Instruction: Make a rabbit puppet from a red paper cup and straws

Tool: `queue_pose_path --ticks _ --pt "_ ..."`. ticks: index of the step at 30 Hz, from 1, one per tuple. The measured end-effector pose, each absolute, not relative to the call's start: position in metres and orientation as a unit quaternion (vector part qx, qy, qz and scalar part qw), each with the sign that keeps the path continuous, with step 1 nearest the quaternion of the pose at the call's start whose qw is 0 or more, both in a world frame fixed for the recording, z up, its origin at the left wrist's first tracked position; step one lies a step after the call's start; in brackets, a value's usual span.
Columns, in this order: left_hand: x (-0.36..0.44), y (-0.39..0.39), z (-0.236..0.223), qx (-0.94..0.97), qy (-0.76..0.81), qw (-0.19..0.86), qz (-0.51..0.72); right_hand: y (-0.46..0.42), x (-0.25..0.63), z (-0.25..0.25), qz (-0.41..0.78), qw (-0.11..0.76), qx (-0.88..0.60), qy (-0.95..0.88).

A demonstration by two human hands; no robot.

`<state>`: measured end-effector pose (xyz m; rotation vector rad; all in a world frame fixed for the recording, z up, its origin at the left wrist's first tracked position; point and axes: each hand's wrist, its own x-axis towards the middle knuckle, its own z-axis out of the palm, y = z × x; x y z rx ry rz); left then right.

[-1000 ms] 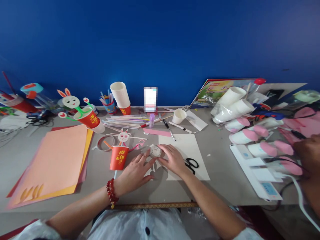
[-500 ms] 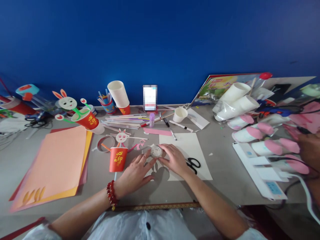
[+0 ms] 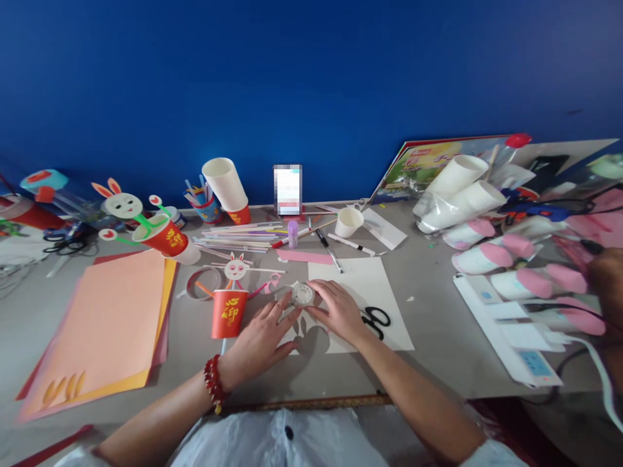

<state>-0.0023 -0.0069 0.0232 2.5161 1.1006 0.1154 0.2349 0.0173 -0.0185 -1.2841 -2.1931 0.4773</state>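
Note:
Between my hands is a small round whitish disc (image 3: 302,295) that looks like a roll of clear tape. My left hand (image 3: 265,334) has its fingertips on the disc's near left edge, and a red bead bracelet circles that wrist. From the other side my right hand (image 3: 338,311) grips it between thumb and fingers. Beneath lies white paper (image 3: 363,285) with black-handled scissors (image 3: 376,321) on it; their blades are hidden. Cut-out ear shapes (image 3: 302,324) show just below the disc. Left of my hands stands a red paper cup (image 3: 228,314) with a rabbit head (image 3: 236,268) above it.
Coloured paper sheets (image 3: 107,324) lie at left, behind them a second rabbit cup (image 3: 170,235). Straws (image 3: 238,237), a purple glue stick (image 3: 293,235), pens and a white cup (image 3: 349,222) sit at the back. A power strip (image 3: 506,337) and another person's hand (image 3: 608,279) are at right.
My view has shifted very slightly. Both hands stay around the disc, almost unmoved. The person's hand at right has moved a little to the right.

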Motion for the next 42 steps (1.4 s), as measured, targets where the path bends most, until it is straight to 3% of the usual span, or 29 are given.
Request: queue_pose_path --ticks 42 --pt "0.0004 -0.0072 0.0224 0.901 0.393 0.176 0.047 0.0181 0.2332 -0.0153 0.177 0.272 -0.483 -0.813"
